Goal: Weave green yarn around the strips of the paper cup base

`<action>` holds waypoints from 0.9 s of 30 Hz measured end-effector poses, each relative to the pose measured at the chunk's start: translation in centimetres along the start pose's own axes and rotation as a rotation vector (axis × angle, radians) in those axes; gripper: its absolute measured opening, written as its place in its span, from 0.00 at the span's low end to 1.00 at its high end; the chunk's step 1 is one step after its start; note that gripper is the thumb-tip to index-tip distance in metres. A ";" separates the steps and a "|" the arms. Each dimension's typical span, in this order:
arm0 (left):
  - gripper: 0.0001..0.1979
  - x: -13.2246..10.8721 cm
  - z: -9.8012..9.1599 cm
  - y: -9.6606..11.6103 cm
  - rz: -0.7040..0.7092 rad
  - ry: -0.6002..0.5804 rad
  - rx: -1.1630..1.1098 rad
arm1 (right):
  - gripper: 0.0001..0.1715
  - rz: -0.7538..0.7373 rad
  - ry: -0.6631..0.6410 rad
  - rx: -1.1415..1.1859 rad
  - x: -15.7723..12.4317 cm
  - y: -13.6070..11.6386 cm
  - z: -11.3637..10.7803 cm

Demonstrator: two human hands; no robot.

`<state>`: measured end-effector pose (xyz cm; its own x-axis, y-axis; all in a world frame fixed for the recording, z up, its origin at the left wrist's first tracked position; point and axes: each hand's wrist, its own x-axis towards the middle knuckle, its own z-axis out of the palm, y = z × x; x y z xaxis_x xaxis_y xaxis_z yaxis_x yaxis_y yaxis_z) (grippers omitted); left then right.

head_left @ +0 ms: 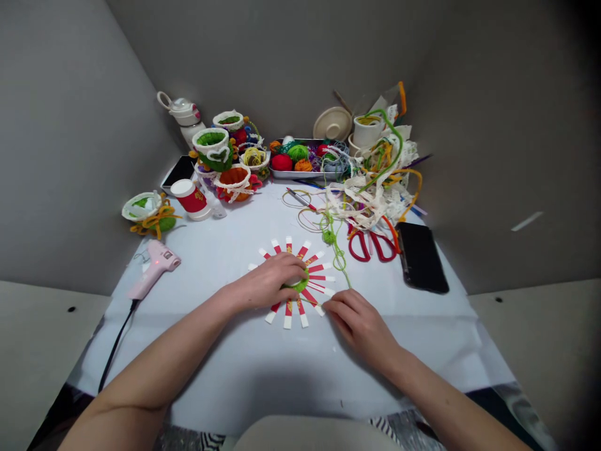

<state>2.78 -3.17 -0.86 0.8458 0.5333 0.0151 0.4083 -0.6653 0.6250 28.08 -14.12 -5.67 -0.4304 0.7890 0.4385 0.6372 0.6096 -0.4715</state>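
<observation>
Bare forearms [159, 369] come in from the bottom, and here's the left hand [270, 282], fingers together, clamped down over a red-and-white paper-strip wheel [315, 277] with green yarn [297, 287] at its hub! Right hand [361, 322] sits just beside the wheel's lower strips, fingers bunched near a thin green strand [339, 260]; whether it's pinching anything, can't tell. Left of the wheel, a pink glue gun [154, 269]; right of it, red scissors [370, 245] and a black phone [421, 257]; beyond it, a metal tray [286, 174] of yarn balls and lace-trimmed baskets [211, 141].
</observation>
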 end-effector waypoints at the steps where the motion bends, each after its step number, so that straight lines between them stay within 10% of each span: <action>1: 0.12 0.0 0.1 0.2 -0.018 0.008 0.007 | 0.10 0.001 0.005 -0.001 -0.3 -0.2 -0.1; 12: 0.13 0.0 0.4 -0.1 -0.039 0.017 -0.018 | 0.10 0.054 0.012 -0.036 -1.8 -1.6 -0.1; 27: 0.13 0.1 0.2 -0.1 -0.004 -0.011 -0.050 | 0.09 0.238 0.015 -0.057 5.4 3.9 1.2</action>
<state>2.83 -3.14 -1.07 0.8482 0.5297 0.0038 0.3942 -0.6361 0.6633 27.46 -7.38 -6.03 -0.2548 0.9084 0.3316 0.7545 0.4012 -0.5193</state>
